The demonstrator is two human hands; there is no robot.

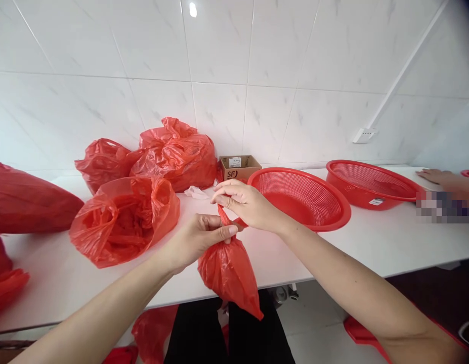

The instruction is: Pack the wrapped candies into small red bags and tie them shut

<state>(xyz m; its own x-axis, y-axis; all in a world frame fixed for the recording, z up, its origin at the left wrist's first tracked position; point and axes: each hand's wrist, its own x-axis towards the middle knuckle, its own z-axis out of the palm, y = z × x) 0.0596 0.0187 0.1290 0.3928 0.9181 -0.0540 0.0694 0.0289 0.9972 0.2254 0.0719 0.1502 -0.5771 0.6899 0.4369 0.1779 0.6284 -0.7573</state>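
- Your left hand (206, 235) is closed on the gathered neck of a small, filled red plastic bag (232, 273), thumb and fingers pinching it.
- Your right hand (249, 205) arches over the top of that neck, its fingertips at the twisted red end — whether they are closed on it, you cannot tell from this angle.
- The small bag hangs below your left hand at the front edge of the long white tabletop (287, 258), its lower corner pointing down and to your right.
- Near your left hand, a wide-mouthed red plastic bag (82, 235) stands open, with crumpled red plastic inside.
- Behind it, against the white tiled wall (219, 108), sit a large, bulging red plastic bag (177, 162) and a smaller red plastic bag with a handle loop (103, 164).
- Beyond your right hand are a small brown cardboard box (251, 173) and a round red perforated plastic basket (295, 197).
- Farther right is a second red perforated basket with a white label (361, 194) — another person's hand (431, 175) rests near it.
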